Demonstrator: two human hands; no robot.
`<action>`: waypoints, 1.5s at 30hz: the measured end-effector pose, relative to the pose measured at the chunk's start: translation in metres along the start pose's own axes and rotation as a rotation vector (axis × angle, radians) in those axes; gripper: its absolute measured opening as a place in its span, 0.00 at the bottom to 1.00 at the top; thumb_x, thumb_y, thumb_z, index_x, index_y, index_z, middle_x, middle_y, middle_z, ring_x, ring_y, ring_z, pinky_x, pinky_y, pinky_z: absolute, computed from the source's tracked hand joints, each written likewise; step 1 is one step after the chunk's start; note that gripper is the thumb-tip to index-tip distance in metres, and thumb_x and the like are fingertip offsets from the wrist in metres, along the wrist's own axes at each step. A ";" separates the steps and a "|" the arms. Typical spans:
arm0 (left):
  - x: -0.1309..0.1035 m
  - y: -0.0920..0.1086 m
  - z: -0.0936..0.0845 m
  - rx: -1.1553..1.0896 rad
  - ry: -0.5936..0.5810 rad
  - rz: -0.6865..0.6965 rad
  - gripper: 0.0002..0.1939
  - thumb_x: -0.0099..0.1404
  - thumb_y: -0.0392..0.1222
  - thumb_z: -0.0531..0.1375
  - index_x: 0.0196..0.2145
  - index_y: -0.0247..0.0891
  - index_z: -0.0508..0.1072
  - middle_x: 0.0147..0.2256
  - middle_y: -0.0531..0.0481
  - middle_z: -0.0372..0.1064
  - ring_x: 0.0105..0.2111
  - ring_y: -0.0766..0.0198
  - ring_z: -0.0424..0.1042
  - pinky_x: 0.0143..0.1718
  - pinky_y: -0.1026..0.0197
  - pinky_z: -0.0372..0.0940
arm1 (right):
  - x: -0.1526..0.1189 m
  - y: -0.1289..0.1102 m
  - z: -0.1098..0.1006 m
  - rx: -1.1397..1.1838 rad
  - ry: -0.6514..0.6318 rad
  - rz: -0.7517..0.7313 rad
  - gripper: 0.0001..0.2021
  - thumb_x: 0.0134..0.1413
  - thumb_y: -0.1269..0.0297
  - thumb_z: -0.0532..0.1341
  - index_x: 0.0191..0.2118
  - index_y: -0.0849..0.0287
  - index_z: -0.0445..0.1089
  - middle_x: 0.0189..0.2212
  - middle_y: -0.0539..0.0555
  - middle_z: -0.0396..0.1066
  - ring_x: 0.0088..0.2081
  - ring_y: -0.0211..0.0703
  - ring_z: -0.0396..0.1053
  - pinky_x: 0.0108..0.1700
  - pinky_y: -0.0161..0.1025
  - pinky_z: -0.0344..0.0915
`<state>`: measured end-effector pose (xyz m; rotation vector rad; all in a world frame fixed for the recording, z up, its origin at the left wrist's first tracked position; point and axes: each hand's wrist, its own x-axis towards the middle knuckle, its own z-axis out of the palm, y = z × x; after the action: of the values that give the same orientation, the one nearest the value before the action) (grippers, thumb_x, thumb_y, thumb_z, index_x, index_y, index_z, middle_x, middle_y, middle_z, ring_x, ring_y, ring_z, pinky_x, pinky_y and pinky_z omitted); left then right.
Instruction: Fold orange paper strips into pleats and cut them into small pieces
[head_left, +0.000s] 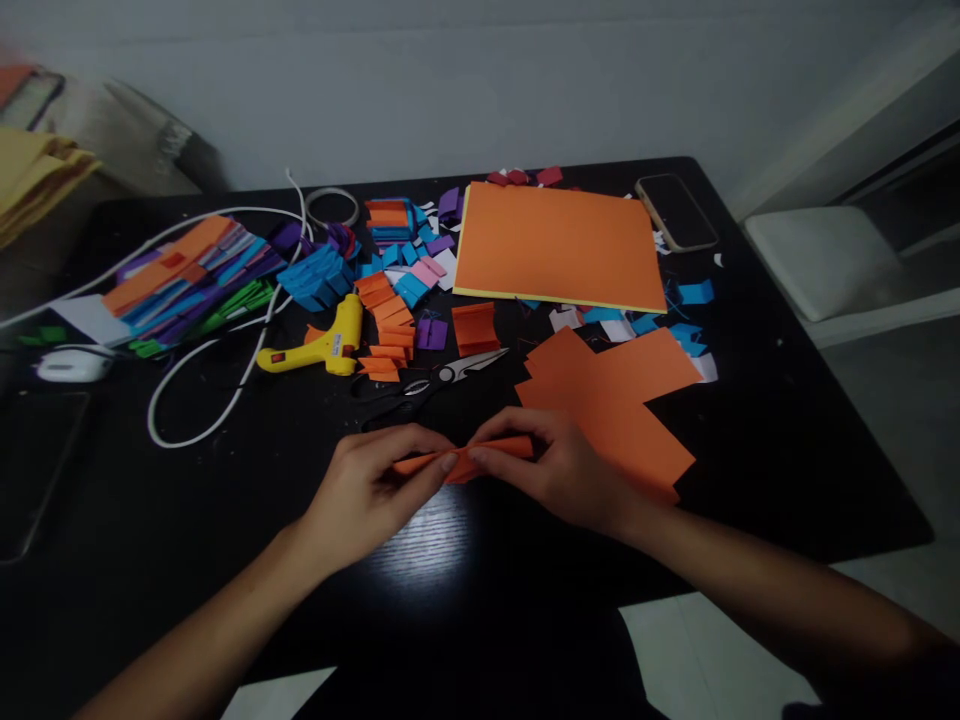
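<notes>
Between my two hands is a folded strip of orange paper (469,463), held just above the black table near its front. My left hand (375,485) pinches its left part between thumb and fingers. On the right part, my right hand (551,465) grips with the thumb in front and fingers behind. The thumbs nearly meet at the middle of the strip, and the fingers cover much of it. Just beyond lie scissors (450,373) with black handles. Cut orange paper sheets (615,400) lie close to my right hand and forearm.
A yellow glue gun (330,345), a looping white cable (154,410) and bundles of coloured paper strips (202,275) occupy the left side. Behind are small folded paper pieces (390,320), a stack of orange sheets (559,245), a tape roll (332,207) and a phone (676,212).
</notes>
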<state>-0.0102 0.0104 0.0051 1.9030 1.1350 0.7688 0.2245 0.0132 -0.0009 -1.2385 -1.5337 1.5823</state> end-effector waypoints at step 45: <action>0.004 0.007 0.014 -0.532 0.071 -0.316 0.04 0.69 0.40 0.69 0.37 0.37 0.81 0.29 0.52 0.80 0.28 0.67 0.78 0.33 0.68 0.74 | 0.004 0.006 0.008 0.283 0.035 0.062 0.10 0.56 0.58 0.75 0.39 0.55 0.78 0.37 0.50 0.80 0.39 0.42 0.78 0.44 0.41 0.74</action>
<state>0.0056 0.0073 0.0042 1.2321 1.1044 0.8596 0.2170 0.0125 -0.0087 -1.1563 -1.2101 1.7376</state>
